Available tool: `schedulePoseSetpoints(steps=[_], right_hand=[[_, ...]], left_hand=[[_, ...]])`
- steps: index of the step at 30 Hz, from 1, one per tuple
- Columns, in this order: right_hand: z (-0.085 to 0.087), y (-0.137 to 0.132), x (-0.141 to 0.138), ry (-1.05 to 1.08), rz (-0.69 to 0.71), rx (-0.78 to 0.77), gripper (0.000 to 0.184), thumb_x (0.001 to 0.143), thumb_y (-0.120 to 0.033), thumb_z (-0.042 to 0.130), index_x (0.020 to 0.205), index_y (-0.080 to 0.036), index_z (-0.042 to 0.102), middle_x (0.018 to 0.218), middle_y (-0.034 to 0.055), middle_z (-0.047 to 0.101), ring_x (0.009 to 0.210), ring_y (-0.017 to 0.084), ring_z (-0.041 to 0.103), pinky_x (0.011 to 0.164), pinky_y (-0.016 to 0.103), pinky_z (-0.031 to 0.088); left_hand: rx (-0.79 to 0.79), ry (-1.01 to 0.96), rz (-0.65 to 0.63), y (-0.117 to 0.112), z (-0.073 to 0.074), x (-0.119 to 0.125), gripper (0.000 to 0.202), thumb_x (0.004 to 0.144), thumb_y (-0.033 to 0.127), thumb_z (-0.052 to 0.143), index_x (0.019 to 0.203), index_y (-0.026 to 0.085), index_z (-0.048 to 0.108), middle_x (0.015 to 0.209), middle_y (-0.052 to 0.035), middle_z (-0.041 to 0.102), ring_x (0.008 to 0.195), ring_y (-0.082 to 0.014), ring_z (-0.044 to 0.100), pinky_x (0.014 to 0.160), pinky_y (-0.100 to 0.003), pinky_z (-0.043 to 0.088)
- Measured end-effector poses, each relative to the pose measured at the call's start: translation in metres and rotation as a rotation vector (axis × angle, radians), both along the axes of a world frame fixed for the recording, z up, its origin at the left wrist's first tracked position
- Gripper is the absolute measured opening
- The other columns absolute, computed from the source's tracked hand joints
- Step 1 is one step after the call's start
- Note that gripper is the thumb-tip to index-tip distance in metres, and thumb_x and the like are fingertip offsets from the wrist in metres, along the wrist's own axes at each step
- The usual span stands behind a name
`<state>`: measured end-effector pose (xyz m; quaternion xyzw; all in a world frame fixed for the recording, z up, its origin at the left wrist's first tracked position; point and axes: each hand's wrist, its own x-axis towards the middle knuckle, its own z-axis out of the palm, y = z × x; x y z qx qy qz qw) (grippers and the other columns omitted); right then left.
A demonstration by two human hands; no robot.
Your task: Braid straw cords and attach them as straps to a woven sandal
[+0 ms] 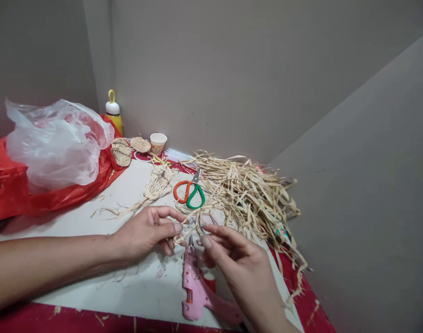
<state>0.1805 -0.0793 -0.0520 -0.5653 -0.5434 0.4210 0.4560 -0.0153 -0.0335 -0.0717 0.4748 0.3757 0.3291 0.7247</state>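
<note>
Between my two hands is a thin braided straw cord (196,223), looped and partly hidden by the fingers. My left hand (156,229) pinches one part of it between thumb and fingers. My right hand (228,254) has its thumb and index finger closed on another part. Just below the cord lies a pink glue gun (193,289), its metal nozzle pointing away from me and its handle partly behind my right hand. Scissors (190,193) with one orange and one green handle lie just beyond the hands.
A heap of dry straw strips (249,189) covers the right side. At the back stand a paper cup (158,144) and a yellow bottle (114,115), near woven straw discs (140,144). A braided bundle (158,181) lies left of the scissors. Plastic bags (58,148) fill the left.
</note>
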Motion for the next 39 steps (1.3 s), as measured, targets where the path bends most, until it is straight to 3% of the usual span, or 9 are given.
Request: schedulePoseSetpoints(steps=[5,11,20,26,31,35,39], right_hand=[[0.000,0.010,-0.024,0.205,-0.077,-0.003,0.029,0.066,-0.034,0.082,0.082,-0.018,0.065,0.063,0.0001,0.070,0.052,0.012,0.065,0.050,0.019,0.053],[-0.005,0.010,-0.023,0.206,-0.117,0.024,0.023,0.065,-0.031,0.082,0.080,-0.018,0.070,0.065,0.0003,0.070,0.053,0.010,0.064,0.051,0.018,0.053],[-0.016,0.005,-0.022,0.166,-0.150,0.076,0.019,0.069,-0.030,0.080,0.083,-0.020,0.074,0.069,0.0027,0.072,0.056,0.014,0.065,0.054,0.025,0.055],[-0.019,0.007,-0.023,0.174,-0.114,0.156,0.018,0.073,-0.024,0.078,0.085,-0.022,0.064,0.074,-0.0001,0.068,0.064,0.013,0.063,0.059,0.022,0.053],[-0.023,0.011,-0.023,0.350,-0.047,0.051,0.030,0.075,-0.025,0.078,0.079,-0.023,0.048,0.070,-0.0061,0.062,0.055,0.009,0.056,0.053,0.018,0.047],[-0.029,0.014,-0.020,0.344,-0.070,-0.037,0.026,0.072,-0.030,0.081,0.077,-0.019,0.058,0.061,-0.0060,0.055,0.050,0.007,0.050,0.047,0.017,0.041],[-0.030,0.014,-0.019,0.438,-0.074,-0.148,0.028,0.067,-0.035,0.084,0.081,-0.017,0.068,0.056,-0.0042,0.058,0.044,0.007,0.048,0.042,0.018,0.039]], left_hand=[[0.001,-0.015,-0.008,-0.003,0.002,0.001,0.037,0.073,0.041,0.072,0.095,0.012,0.063,0.062,0.0007,0.063,0.046,-0.0077,0.055,0.052,-0.021,0.048],[-0.017,-0.021,0.006,-0.001,0.001,0.003,0.037,0.072,0.040,0.073,0.095,0.012,0.063,0.055,0.0029,0.058,0.046,-0.0084,0.054,0.051,-0.020,0.048],[-0.007,-0.015,-0.002,-0.002,-0.005,0.003,0.035,0.073,0.040,0.073,0.093,0.012,0.063,0.061,0.0030,0.057,0.047,-0.0075,0.053,0.052,-0.021,0.048],[-0.022,-0.001,-0.039,-0.003,-0.004,0.003,0.042,0.072,0.046,0.074,0.094,0.012,0.065,0.065,-0.0012,0.063,0.049,-0.0091,0.054,0.052,-0.023,0.048],[-0.063,-0.029,-0.061,-0.004,-0.001,0.004,0.048,0.068,0.050,0.076,0.095,0.012,0.065,0.067,-0.0044,0.068,0.050,-0.0095,0.056,0.053,-0.023,0.049],[-0.057,-0.042,-0.067,-0.004,-0.003,0.003,0.047,0.069,0.051,0.076,0.095,0.013,0.065,0.068,-0.0046,0.069,0.049,-0.0088,0.056,0.053,-0.022,0.049],[-0.064,-0.058,-0.074,-0.004,-0.005,0.002,0.048,0.069,0.052,0.076,0.094,0.013,0.064,0.069,-0.0054,0.070,0.049,-0.0093,0.057,0.052,-0.022,0.049]])
